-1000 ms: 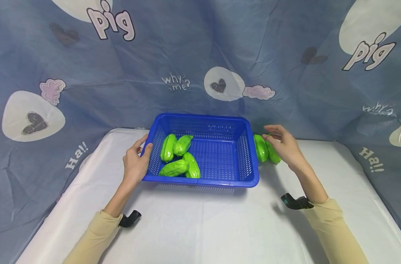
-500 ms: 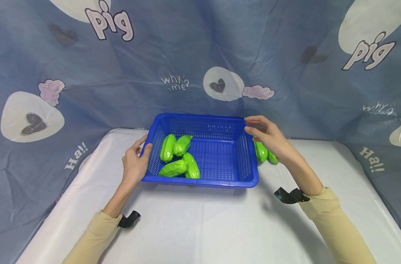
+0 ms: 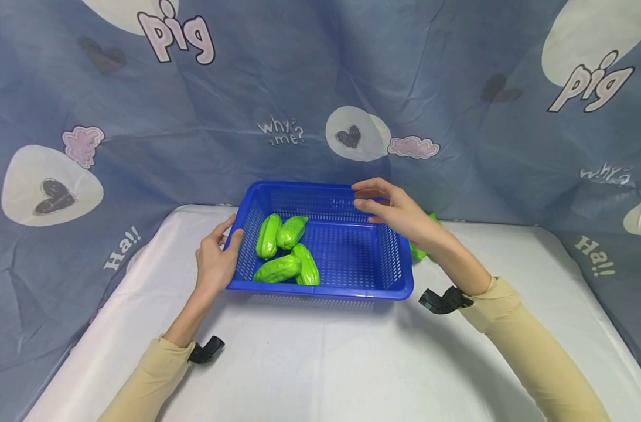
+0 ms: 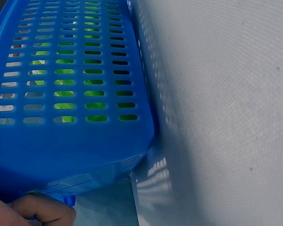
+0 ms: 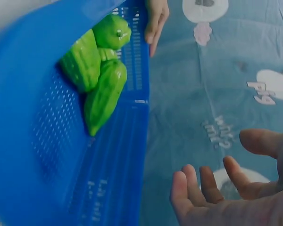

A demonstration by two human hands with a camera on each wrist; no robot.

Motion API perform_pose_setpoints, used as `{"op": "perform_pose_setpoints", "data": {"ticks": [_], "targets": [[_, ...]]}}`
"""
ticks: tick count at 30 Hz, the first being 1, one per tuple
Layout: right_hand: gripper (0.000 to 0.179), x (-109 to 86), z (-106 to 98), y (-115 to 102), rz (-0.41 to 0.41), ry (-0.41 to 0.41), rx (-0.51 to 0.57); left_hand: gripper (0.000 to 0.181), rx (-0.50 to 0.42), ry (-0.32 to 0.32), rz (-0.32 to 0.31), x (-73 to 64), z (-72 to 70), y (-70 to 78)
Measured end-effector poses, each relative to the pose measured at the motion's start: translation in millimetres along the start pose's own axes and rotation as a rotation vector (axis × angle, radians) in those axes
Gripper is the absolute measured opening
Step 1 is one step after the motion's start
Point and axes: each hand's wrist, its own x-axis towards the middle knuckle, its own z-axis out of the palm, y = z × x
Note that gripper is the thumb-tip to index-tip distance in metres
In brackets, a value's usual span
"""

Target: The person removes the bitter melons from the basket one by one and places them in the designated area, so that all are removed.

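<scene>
A blue plastic basket (image 3: 320,292) with perforated walls stands at the back of the table. Several glossy green ridged gourds (image 3: 277,268) lie in its left half. My left hand (image 3: 216,264) grips the basket's left rim, thumb on top; the left wrist view shows its bent fingers (image 4: 42,211) at the basket's edge. Above the basket's back right part hovers my right hand (image 3: 399,214), its fingers loosely spread and holding nothing, as the right wrist view of that hand (image 5: 245,197) confirms. Outside the right wall, green gourds (image 3: 416,252) are partly hidden by my right arm.
White cloth (image 3: 299,363) covers the table under the basket. Close behind it hangs a blue-grey printed curtain (image 3: 299,76), which also wraps both sides. Each wrist carries a black camera mount (image 3: 207,350).
My right hand has moved left from above the gourds outside the basket, past its right rim, to over its inside. Left hand, basket and gourds have stayed in place.
</scene>
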Motion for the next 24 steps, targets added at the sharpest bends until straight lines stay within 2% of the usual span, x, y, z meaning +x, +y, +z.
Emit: {"op": "perform_pose_setpoints", "data": {"ticks": [12, 24], "targets": [[0.042, 34.8, 28, -15, -0.018, -0.112, 0.061, 0.048, 0.006, 0.002, 0.001, 0.2, 0.7, -0.1], [0.045, 64.0, 46, -9, 0.030, -0.143, 0.091, 0.048, -0.013, 0.001, -0.003, -0.1, -0.1, 0.9]]}}
